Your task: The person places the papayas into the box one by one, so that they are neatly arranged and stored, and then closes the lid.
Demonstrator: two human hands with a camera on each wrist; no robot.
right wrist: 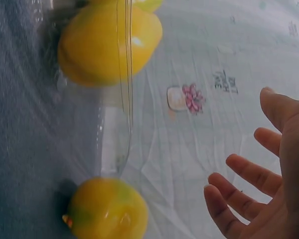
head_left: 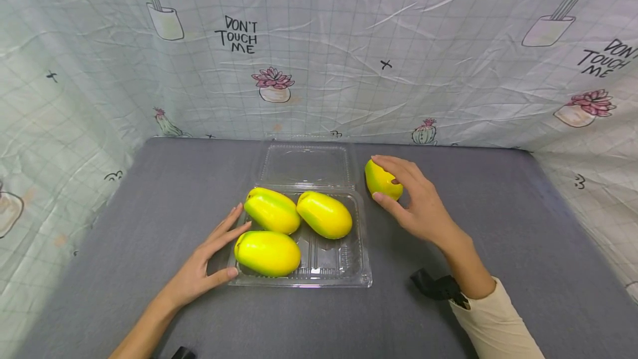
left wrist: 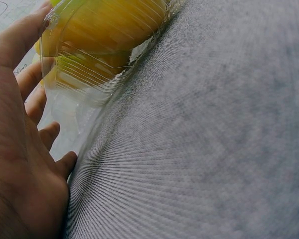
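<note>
A clear plastic clamshell container (head_left: 329, 280) lies with its lid (head_left: 307, 166) folded back. In its tray sit three yellow-green, mango-like fruits: one at the back left (head_left: 271, 210), one at the back right (head_left: 325, 215) and one at the front left (head_left: 267, 254). My left hand (head_left: 201, 267) rests against the tray's left side, fingers spread, the thumb by its front corner. A fourth such fruit (head_left: 377, 181) lies on the table, right of the lid. Over it hovers my right hand (head_left: 418, 201), fingers spread; the right wrist view shows a gap between them.
A grey cloth covers the table (head_left: 164, 204). Behind and at both sides hangs a light printed sheet (head_left: 319, 71) with cactus drawings and lettering. A black strap (head_left: 438, 287) is on the right wrist.
</note>
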